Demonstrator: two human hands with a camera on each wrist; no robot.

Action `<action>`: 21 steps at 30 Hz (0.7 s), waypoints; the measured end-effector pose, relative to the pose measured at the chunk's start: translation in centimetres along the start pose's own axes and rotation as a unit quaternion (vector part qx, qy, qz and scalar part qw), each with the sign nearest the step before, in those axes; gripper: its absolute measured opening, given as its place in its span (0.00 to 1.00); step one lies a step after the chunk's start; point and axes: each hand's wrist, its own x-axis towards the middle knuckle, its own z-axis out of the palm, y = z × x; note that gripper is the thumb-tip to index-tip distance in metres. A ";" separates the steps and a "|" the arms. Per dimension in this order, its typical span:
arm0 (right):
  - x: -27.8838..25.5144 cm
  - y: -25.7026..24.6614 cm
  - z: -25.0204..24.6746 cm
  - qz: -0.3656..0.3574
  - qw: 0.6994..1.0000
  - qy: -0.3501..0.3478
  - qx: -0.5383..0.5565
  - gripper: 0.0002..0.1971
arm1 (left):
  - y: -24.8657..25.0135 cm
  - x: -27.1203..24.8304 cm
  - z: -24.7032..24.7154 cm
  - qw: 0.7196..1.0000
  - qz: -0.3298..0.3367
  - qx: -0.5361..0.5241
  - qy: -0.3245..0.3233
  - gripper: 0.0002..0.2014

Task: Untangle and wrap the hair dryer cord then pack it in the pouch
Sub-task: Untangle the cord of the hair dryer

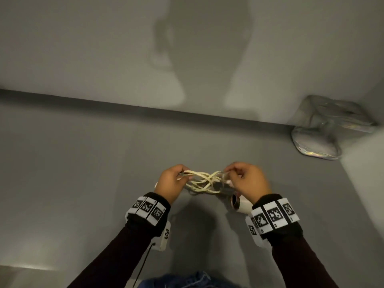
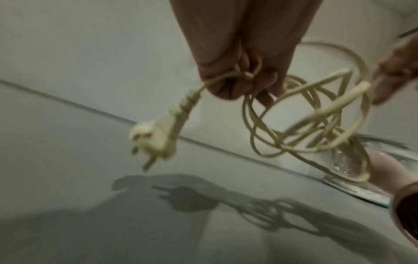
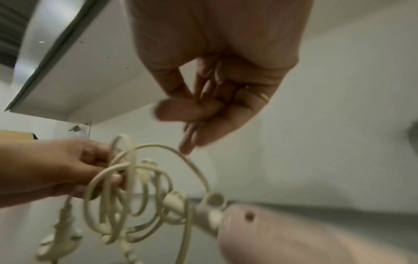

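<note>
Above table, both hands point(image 1: 169, 180) point(image 1: 247, 179) pinching cord point(image 1: 202, 181).

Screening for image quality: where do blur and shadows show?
Head view: mostly sharp, a soft shadow on the wall. Left wrist view: the cream two-pin plug is motion-blurred, its shadow crisp on the grey surface. Right wrist view: the tangled cream cord is smeared.

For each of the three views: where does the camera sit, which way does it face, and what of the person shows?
Head: looks forward and down; left hand, right hand, both sleeves, cord, pouch.
Left wrist: looks along the left hand's fingers; plug hangs below.
Right wrist: looks along the right hand; hair dryer below.
All three share the tangled cord.
</note>
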 end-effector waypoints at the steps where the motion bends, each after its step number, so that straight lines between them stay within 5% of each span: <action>1: 0.0 -0.5 -1.0 -0.027 0.999 0.039 -0.014 0.09 | 0.5 -0.3 0.2 1.000 0.011 -0.016 0.020 0.14; 3: 0.5 -1.3 -1.9 -0.060 0.997 0.055 0.009 0.06 | 1.3 -0.7 0.7 0.999 0.029 -0.024 0.038 0.19; 8: 2.2 -2.1 0.1 -0.071 0.988 -0.136 0.025 0.11 | 3.7 -1.3 1.4 0.993 0.114 -0.001 0.034 0.13; 10: 2.8 -1.9 0.6 -0.062 0.986 -0.147 0.045 0.09 | 4.3 -1.5 1.5 0.993 0.116 -0.001 0.030 0.12; 15: 4.0 -0.5 0.5 -0.008 0.983 -0.011 0.185 0.10 | 3.6 -0.9 1.1 0.997 0.079 0.019 0.013 0.05; 18: 4.5 0.5 -1.7 0.031 0.912 0.108 0.394 0.12 | 1.5 -1.1 0.3 0.999 0.018 0.017 0.021 0.05; 21: 5.2 0.5 -3.6 -0.038 0.924 0.074 0.373 0.09 | 0.0 -2.7 -0.2 0.996 -0.034 -0.086 0.008 0.11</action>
